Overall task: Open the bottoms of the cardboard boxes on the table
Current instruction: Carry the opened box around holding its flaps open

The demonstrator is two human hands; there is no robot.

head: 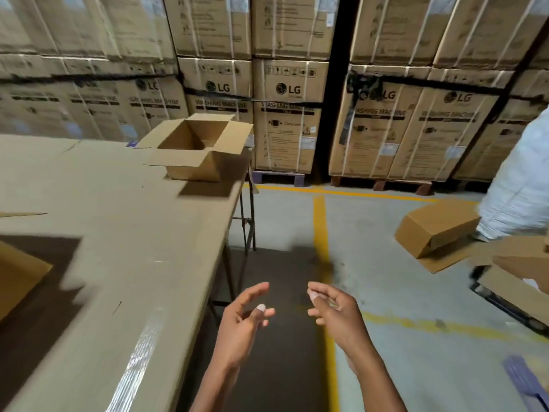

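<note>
Head view: left hand (243,319) and right hand (335,310) hang beyond the worktop's (118,233) right edge, fingers loosely spread, holding nothing. Cardboard box (196,147), flaps open upward, sits at the worktop's far right corner.

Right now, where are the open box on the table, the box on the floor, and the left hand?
Open box (190,169): head view, near side wall.
Floor box (436,227): head view, top face.
Left hand (240,322): head view, palm.
</note>
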